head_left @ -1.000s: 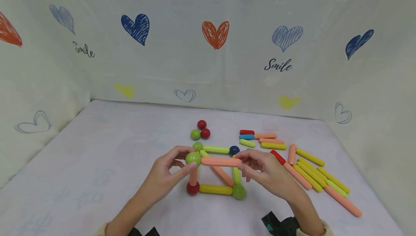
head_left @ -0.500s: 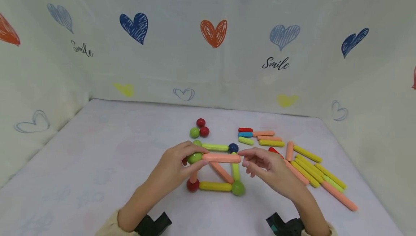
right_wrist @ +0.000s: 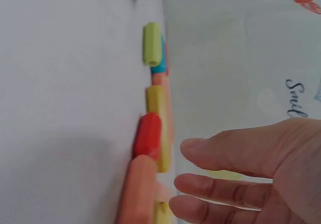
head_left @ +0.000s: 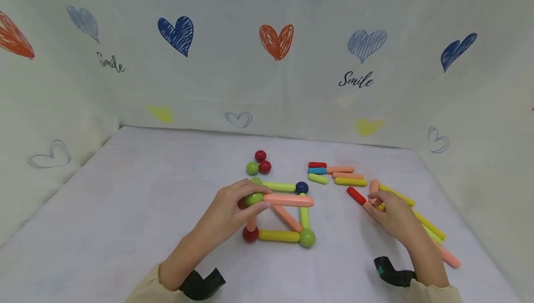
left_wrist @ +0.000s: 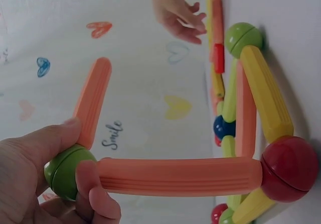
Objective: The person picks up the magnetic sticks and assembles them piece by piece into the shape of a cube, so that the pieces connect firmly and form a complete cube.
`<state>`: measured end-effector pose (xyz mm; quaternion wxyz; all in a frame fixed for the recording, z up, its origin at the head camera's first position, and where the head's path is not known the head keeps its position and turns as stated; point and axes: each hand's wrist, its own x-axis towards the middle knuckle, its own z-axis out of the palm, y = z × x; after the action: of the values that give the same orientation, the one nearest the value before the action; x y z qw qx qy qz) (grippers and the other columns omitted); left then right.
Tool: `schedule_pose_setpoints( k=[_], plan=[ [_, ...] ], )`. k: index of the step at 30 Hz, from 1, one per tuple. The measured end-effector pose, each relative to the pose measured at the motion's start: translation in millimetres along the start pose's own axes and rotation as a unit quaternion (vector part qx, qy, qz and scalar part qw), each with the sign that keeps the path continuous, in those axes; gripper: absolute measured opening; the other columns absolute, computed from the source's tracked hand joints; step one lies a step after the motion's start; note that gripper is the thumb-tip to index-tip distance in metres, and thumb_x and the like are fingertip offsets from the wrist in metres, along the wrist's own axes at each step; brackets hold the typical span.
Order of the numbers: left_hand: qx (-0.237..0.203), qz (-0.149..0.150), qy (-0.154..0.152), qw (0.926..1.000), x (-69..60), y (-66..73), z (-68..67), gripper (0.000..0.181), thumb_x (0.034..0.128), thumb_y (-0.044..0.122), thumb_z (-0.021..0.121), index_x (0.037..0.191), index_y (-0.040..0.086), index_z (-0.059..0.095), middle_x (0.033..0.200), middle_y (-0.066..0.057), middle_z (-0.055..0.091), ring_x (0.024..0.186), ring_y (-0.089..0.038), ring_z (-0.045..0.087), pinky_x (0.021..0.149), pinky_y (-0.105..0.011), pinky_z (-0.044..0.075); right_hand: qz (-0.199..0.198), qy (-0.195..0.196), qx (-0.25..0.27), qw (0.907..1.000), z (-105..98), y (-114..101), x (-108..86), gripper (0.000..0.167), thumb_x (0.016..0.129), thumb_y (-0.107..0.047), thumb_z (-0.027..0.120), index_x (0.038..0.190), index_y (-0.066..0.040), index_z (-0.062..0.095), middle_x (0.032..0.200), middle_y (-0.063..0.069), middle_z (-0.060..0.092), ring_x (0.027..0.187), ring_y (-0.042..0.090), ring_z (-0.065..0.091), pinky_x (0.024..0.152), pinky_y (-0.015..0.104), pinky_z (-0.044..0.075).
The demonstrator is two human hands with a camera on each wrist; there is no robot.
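Note:
My left hand (head_left: pixel 229 208) holds a green ball (left_wrist: pixel 67 171) between thumb and fingers, the thumb also lying against a salmon stick (head_left: pixel 292 199) that juts rightward from it. A second salmon stick (left_wrist: pixel 180 176) joins that ball to a red ball (head_left: pixel 250 234) at the base. The base is a square of sticks and balls on the table, with a yellow stick (head_left: pixel 278 235) in front and a dark blue ball (head_left: pixel 301 187) at its back right corner. My right hand (head_left: pixel 396 215) hovers over loose sticks, fingers apart, nearest a red stick (right_wrist: pixel 149 136) and a salmon stick (right_wrist: pixel 138 189).
Behind the square lie two red balls (head_left: pixel 264 167) and a green ball (head_left: pixel 252 168). Short sticks, including a blue stick (head_left: pixel 317 171) and a yellow stick (head_left: pixel 350 182), lie at the back right. A white curtain with printed hearts (head_left: pixel 276 42) borders the table.
My right hand has let go of the jutting salmon stick and moved right to the loose sticks. My left hand has shifted its grip on the green ball, thumb now reaching the stick.

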<state>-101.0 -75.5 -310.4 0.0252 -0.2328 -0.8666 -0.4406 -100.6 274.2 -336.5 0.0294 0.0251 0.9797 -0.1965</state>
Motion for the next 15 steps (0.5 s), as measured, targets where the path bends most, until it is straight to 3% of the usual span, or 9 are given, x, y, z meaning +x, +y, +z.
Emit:
schedule_pose_setpoints(
  k=[5,9,15],
  plan=[
    [0.0,-0.001,0.003,1.0,0.8,-0.4,0.0,0.026,0.082,0.026,0.07,0.107,0.019,0.067,0.094,0.002,0.06,0.066,-0.01,0.048,0.056,-0.019,0.044,0.047,-0.026,-0.021,0.9983,13,16,9.4,0.036,0.086,-0.015,0.064,0.117,0.004,0.056,0.093,0.015,0.051,0.079,0.024,0.046,0.064,0.031,0.041],
    [-0.001,-0.002,0.002,1.0,1.2,-0.6,-1.1,0.026,0.0821,0.023,0.07,0.107,0.019,0.067,0.094,0.003,0.06,0.067,-0.011,0.049,0.056,-0.019,0.044,0.072,-0.02,-0.031,0.9967,21,17,12.1,0.038,0.087,-0.019,0.065,0.116,0.002,0.056,0.094,0.016,0.047,0.079,0.025,0.046,0.064,0.032,0.038],
    [-0.001,-0.008,-0.001,1.0,0.7,-0.3,-2.1,0.027,0.0818,0.022,0.071,0.108,0.018,0.066,0.096,0.003,0.06,0.069,-0.011,0.049,0.058,-0.018,0.045,0.066,-0.019,-0.048,0.9965,25,16,11.6,0.038,0.088,-0.023,0.063,0.119,-0.002,0.055,0.088,0.012,0.043,0.073,0.022,0.044,0.059,0.031,0.035]
  ],
)
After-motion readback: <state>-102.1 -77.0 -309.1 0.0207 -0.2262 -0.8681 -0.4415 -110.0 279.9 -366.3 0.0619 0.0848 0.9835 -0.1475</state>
